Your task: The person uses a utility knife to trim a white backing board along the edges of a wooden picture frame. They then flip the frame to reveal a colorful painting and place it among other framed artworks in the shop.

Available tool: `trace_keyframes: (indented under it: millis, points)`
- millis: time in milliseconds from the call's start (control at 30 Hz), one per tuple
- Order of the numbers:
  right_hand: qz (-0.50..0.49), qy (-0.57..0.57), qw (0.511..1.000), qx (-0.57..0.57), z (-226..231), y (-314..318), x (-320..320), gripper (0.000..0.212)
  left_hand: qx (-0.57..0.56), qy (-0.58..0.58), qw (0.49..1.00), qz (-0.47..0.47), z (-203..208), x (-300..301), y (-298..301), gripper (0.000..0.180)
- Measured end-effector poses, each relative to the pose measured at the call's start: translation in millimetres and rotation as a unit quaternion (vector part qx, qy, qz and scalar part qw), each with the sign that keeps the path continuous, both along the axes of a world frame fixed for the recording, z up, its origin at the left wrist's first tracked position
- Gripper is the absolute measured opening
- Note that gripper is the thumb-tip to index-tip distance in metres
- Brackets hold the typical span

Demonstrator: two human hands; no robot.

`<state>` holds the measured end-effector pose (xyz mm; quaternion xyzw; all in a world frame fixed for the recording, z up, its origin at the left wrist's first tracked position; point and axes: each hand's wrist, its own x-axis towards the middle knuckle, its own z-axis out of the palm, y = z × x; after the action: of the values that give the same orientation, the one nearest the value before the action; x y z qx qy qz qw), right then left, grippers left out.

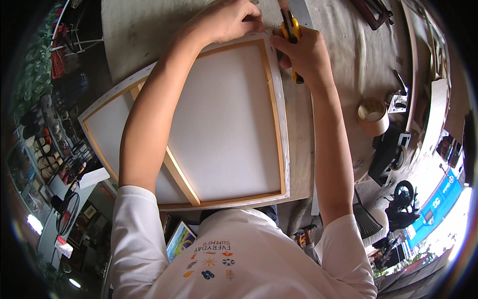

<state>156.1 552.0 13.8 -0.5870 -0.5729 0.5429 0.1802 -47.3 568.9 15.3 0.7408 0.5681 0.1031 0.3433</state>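
Note:
A stretched canvas (224, 114) lies face down on the worktable, its white back, wooden stretcher bars and stapled edges showing. One wooden crossbar (180, 174) runs across its left part. Over the canvas reaches my left arm; my left hand (231, 21) is at the far right corner with its fingers curled together, and what they pinch there is hidden. Just right of that corner, my right hand (309, 52) grips a yellow and black utility knife (290, 31). The knife's front end points away from me, beside a grey metal strip (300, 12) on the table.
The worktable (348, 65) extends right, with a dark red clamp-like tool (373, 12) at the back and a tan roll (373, 115) near its right side. A fan (67, 212) stands left. A colourful picture (180, 240) is low beside me. A motorcycle (403, 199) is farther right.

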Motion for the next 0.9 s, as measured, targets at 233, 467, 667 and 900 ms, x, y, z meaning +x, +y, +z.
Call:
trace_keyframes:
  millis: [233,467,667,900]
  points:
    - [0.006,-0.041,0.999,-0.006,1,11,-5,0.021,0.059,-0.028,0.998,-0.008,-16,-5,-6,0.014]
    - [0.071,-0.023,0.997,0.007,-1,24,0,0.022,-0.011,-0.104,0.994,-0.014,-13,-16,2,0.017]
    - [0.104,-0.057,0.993,0.017,-2,32,-3,0.023,-0.074,-0.044,0.996,-0.015,20,-5,14,0.020]
    - [0.072,0.017,0.997,-0.018,-9,34,5,0.022,0.000,-0.051,0.998,-0.038,0,-5,12,0.013]
